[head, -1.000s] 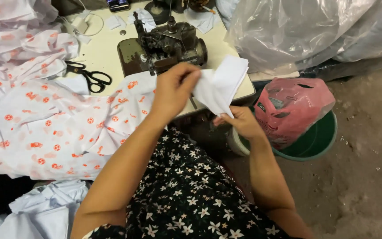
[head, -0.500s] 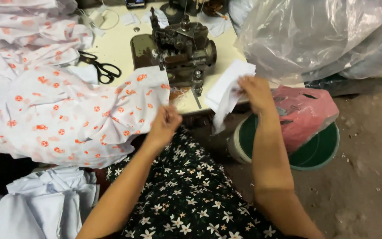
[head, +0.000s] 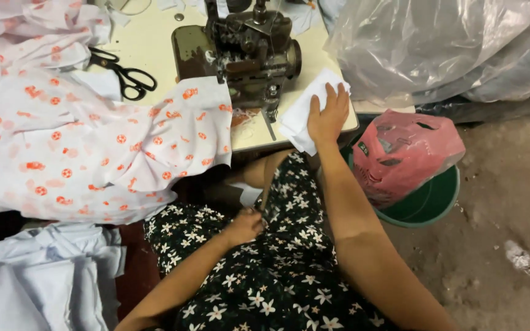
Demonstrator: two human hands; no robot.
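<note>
Table [head: 154, 46]: cream top, far centre; it carries the machine, the scissors and both cloths.
Patterned fabric [head: 75, 147]: white with orange-red motifs, heaped at the left; it covers the left part of the table and hangs over the near edge.
Clear plastic sheeting [head: 437, 49]: bundled at the far right, just beside the table's right end.
Pale blue cloth pile [head: 44, 276]: near left, below the patterned fabric.
Sewing machine [head: 246, 49]: dark and worn, far centre on the table; it stands just left of the white cloth piece.
Pink plastic bag [head: 406, 150]: crumpled over the rim of the green tub [head: 430, 205], right of the table and near the right forearm.
White cloth piece [head: 305, 113]: folded, at the table's near right corner, one corner hanging past the edge; it lies directly under the right hand.
Right hand [head: 328, 113]: flat, fingers spread and extended, palm pressing on the white cloth piece; nothing is pinched.
Left hand [head: 243, 228]: low on the lap, well apart from the white cloth piece; fingers curled onto the dark flowered dress [head: 265, 276], whether they pinch its fabric cannot be told.
Scissors [head: 124, 73]: black handles, on the table left of the sewing machine, touching the patterned fabric's edge.
Obstruction: the sewing machine blocks the left side of the white cloth piece; the right side is bounded by the table edge.
</note>
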